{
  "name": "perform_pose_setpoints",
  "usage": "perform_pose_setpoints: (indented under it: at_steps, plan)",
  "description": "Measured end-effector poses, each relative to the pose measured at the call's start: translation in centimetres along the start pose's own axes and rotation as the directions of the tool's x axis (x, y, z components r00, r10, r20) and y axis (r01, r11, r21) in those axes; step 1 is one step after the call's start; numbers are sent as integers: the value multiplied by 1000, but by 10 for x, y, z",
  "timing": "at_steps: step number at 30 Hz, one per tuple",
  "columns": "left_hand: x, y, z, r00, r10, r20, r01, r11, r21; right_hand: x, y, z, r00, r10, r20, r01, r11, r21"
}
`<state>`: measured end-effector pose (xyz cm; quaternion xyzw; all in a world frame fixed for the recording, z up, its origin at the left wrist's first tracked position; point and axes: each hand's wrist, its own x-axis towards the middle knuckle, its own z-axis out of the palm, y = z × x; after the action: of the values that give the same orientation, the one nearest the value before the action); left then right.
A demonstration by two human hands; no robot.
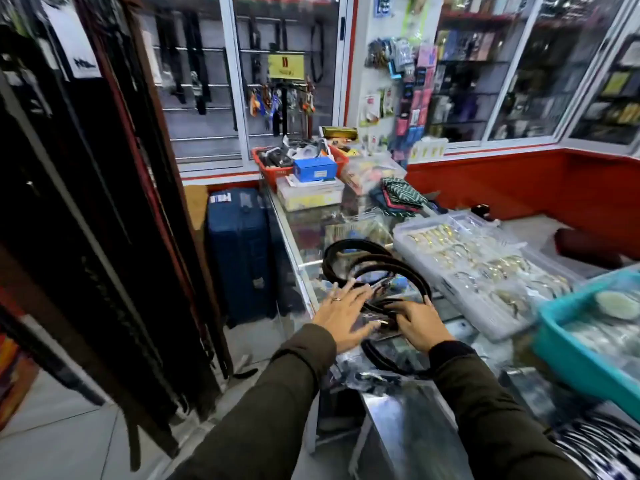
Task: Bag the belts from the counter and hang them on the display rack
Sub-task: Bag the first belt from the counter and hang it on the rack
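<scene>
Both sleeves dark olive, reaching forward over a glass desk (304,244). Left hand (343,315) flat and open, fingers spread, a ring on one finger, palm pressing down on a clear plastic bag (372,322) lying on the glass. Right hand (420,322) just beside it, fingers curled down onto the same bag and onto the black straps there; motion blur, cannot tell if it actually pinches anything. Black belts (374,268) lie in looped coils directly beyond and partly under both hands, one more loop (388,362) curving back toward the wrists between the sleeves. Right of the right hand, touching distance from the belt coils, a clear compartment box (467,268) of gold-toned jewellery; further right a teal tray (568,344). Left of the left hand, off the desk edge, a blue suitcase (239,251) stands on the floor, and nearer still on that side a rack of hanging dark belts (104,209). Far beyond the hands: folded patterned cloth (401,195), a blue box (315,169) before a red basket (270,168), then glass-fronted wall cabinets (242,81).
</scene>
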<state>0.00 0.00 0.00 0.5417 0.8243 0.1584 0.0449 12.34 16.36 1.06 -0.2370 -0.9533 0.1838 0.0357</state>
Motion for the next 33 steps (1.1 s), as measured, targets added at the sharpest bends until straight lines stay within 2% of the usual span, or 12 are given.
perform_pose_setpoints:
  at_steps: [3, 6, 9, 12, 15, 17, 19, 23, 26, 28, 30, 33]
  plan:
    - [10, 6, 1, 983, 42, 179, -68, 987, 145, -5, 2, -3, 999, -11, 37, 12, 1000, -27]
    - [20, 10, -4, 979, 20, 201, -63, 977, 206, -8, -1, -4, 998, -45, 33, 47, 998, -45]
    - [23, 16, -9, 990, 18, 138, -50, 971, 234, -9, -3, -7, 1000, -4, 24, 4, 1000, 17]
    - [22, 16, -13, 1000, 12, 13, -15, 974, 225, -13, -9, -12, 1000, -12, -29, 12, 1000, 7]
    - [16, 7, -23, 994, -1, -105, 17, 989, 149, -11, -20, -25, 990, -78, -114, 75, 997, -33]
    - [8, -1, -33, 973, -19, -232, 27, 999, 33, -8, -32, -35, 981, -119, -151, 116, 993, -25]
    - [0, -8, -48, 930, -41, -364, 23, 998, -55, -1, -50, -45, 970, -152, -190, 152, 988, -15]
    - [-26, -28, -82, 818, -60, -572, 12, 996, -87, 12, -99, -58, 929, -270, -251, 282, 960, 9]
    - [-49, -46, -105, 740, -119, -662, 23, 988, -153, 22, -138, -60, 914, -338, -224, 360, 931, 66]
    - [-66, -58, -117, 701, -213, -681, 16, 959, -283, 26, -165, -56, 907, -369, -204, 401, 904, 150]
    - [-81, -67, -128, 625, -386, -679, -3, 868, -496, 27, -190, -48, 895, -392, -214, 439, 861, 258]
    - [-104, -77, -141, 439, -653, -618, -44, 671, -740, 23, -226, -34, 888, -414, -201, 459, 769, 445]
